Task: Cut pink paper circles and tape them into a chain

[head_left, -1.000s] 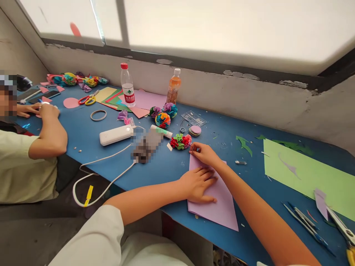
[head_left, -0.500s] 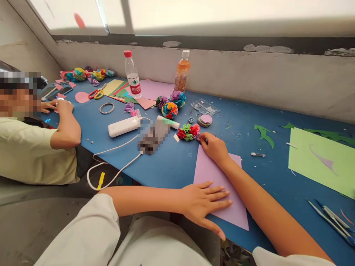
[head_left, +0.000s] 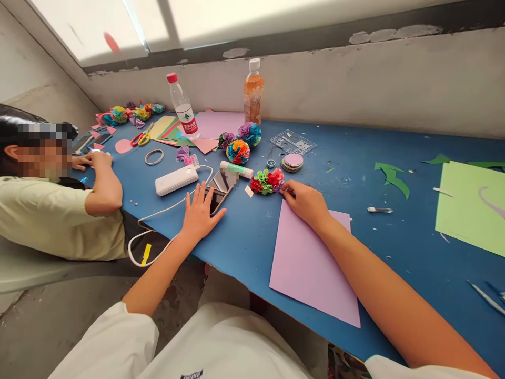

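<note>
Along the front edge of the blue table (head_left: 240, 247), a lilac sheet (head_left: 307, 268) is laid flat, its lower side set just beside the rim, presumably so that it can be worked on without stretching. Its right part is crossed by the right forearm (head_left: 366, 263), and the right hand (head_left: 305, 204) is placed at its top, thumb and forefinger brought narrowly together (whether anything is pinched there cannot be told). Just beyond those fingertips a red and green paper flower (head_left: 266, 181) is set, so near that contact cannot be ruled out.

The left hand (head_left: 198, 217) is spread wide at the near end of a phone (head_left: 216, 199), which is partly covered; no grip is shown, and by the flat posture touching rather than lifting is suggested.

Between phone and lilac sheet, a broad stretch of tabletop is left for sideways movement. Leftward, room is narrowed by a white power bank (head_left: 177, 180) and a looped cable (head_left: 129, 249), hung past the front edge and crossed by the left forearm (head_left: 158, 276). Rightward, wider room is offered before a light green sheet (head_left: 465, 221) is met.
</note>
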A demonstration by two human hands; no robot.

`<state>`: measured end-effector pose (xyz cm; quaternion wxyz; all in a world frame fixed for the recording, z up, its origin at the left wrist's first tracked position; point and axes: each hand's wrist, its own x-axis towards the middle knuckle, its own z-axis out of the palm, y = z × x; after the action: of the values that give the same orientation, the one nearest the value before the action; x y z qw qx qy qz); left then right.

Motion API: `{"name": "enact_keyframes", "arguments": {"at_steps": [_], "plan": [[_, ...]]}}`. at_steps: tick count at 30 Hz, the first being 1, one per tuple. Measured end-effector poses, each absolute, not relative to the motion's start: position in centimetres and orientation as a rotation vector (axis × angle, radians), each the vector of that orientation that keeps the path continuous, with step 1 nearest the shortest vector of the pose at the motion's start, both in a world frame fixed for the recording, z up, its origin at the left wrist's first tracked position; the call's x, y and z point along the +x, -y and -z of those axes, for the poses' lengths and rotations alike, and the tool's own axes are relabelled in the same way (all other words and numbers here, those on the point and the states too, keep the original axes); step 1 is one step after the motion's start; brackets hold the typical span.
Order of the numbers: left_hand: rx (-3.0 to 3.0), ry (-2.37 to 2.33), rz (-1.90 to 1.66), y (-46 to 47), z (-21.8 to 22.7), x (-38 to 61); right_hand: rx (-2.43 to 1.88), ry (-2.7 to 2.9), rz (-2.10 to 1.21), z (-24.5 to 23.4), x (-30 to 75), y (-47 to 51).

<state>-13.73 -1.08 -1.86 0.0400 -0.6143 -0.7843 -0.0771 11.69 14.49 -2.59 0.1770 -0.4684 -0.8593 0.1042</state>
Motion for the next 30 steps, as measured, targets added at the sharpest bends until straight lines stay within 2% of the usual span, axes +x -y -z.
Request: {"name": "enact_keyframes", "arguments": {"at_steps": [6, 14, 21, 30], "plan": [[-1.829, 2.447, 0.3, 1.4, 1.4, -13.5, -1.328, 2.418, -0.311, 2.6, 11.7, -14.7], [-1.693, 3.07, 0.53, 0.5, -1.8, -16.8, -1.327, 2.405, -0.337, 2.7, 11.8, -14.9], [-1.963, 3.305, 0.519, -1.9, -2.9, -20.4, -1.326, 2.386, -0.351, 2.9, 11.9, -15.3], [-2.066, 3.381, 0.435, -3.2, -3.3, -21.5, -1.364, 2.391, -0.367, 3.0, 11.9, -15.5]]}}
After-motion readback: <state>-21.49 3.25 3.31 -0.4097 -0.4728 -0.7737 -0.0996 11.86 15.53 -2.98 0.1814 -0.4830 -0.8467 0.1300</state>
